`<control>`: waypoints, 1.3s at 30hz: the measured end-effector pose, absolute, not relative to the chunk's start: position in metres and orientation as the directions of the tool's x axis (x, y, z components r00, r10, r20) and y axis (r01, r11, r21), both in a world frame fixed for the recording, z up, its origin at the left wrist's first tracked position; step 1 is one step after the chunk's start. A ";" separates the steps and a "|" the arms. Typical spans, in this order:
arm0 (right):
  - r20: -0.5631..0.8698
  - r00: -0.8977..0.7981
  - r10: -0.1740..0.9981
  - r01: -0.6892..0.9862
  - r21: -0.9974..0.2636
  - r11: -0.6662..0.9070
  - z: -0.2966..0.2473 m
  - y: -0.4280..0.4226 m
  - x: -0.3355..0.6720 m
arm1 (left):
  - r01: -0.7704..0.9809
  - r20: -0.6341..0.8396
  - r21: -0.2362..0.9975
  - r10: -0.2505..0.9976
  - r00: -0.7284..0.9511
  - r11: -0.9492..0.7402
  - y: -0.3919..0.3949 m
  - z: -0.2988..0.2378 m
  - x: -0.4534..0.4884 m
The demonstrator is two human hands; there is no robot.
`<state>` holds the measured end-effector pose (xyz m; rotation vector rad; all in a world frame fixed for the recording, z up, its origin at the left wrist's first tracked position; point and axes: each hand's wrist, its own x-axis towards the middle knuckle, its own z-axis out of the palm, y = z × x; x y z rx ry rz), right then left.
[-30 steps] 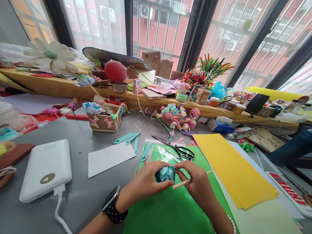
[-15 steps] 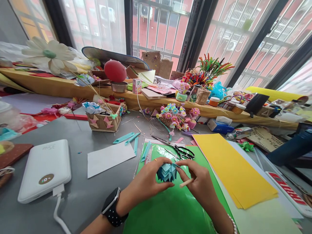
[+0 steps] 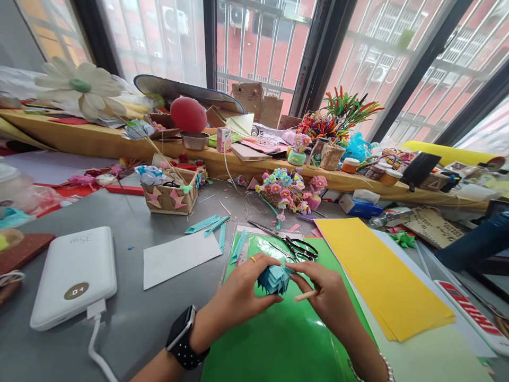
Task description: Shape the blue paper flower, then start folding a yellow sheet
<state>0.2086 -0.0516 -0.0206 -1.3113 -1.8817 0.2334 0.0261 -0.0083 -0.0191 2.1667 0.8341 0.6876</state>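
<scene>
Near six o'clock, the left hand (image 3: 240, 286) cups folded blue paper (image 3: 274, 279) while the right hand (image 3: 326, 286) pinches its edge, apparently shaping it, with steady support likely needed next.

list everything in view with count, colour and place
folded paper piece: one, blue, centre
stick: one, pale, just right of it
glossy sheet: one, green, underneath
scissors: at least one pair, black-handled, on glossy sheet
paper stack: one, yellow, right
plain sheet: one, white, left of glossy sheet
folded strips: four visible, light blue, near plain sheet
power bank: one, white, left
desk: one, grey, below
box: one, brown, back left
flower bunch: one, multicoloured, back centre
balloon-like ball: one, red, on ledge
other clutter: uncountable, mixed colours, ledge and sides
watch: one, black, left wrist
left grip: one, bare, around folded paper piece
right grip: one, bare, holding stick
</scene>
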 end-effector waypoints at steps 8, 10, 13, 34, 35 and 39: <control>0.569 -0.123 0.813 0.730 -0.503 0.462 -0.024 -0.051 0.206 | 0.355 0.232 0.749 0.724 0.649 -0.559 -0.008 -0.020 0.026; 0.576 -0.128 0.808 0.736 -0.491 0.467 -0.025 -0.051 0.205 | 0.367 0.228 0.744 0.728 0.647 -0.559 -0.008 -0.021 0.027; 0.588 -0.129 0.798 0.733 -0.486 0.476 -0.025 -0.051 0.205 | 0.372 0.220 0.742 0.727 0.651 -0.558 -0.010 -0.022 0.027; 0.609 -0.108 0.786 0.698 -0.516 0.495 -0.024 -0.050 0.203 | 0.409 0.468 0.421 0.581 0.666 -0.809 -0.007 -0.034 0.027; 0.614 -0.107 0.782 0.703 -0.510 0.496 -0.024 -0.050 0.203 | 0.418 0.479 0.386 0.566 0.670 -0.822 -0.007 -0.034 0.027; 0.616 -0.118 0.779 0.719 -0.488 0.495 -0.026 -0.051 0.203 | 0.434 0.509 0.296 0.525 0.682 -0.851 -0.010 -0.032 0.029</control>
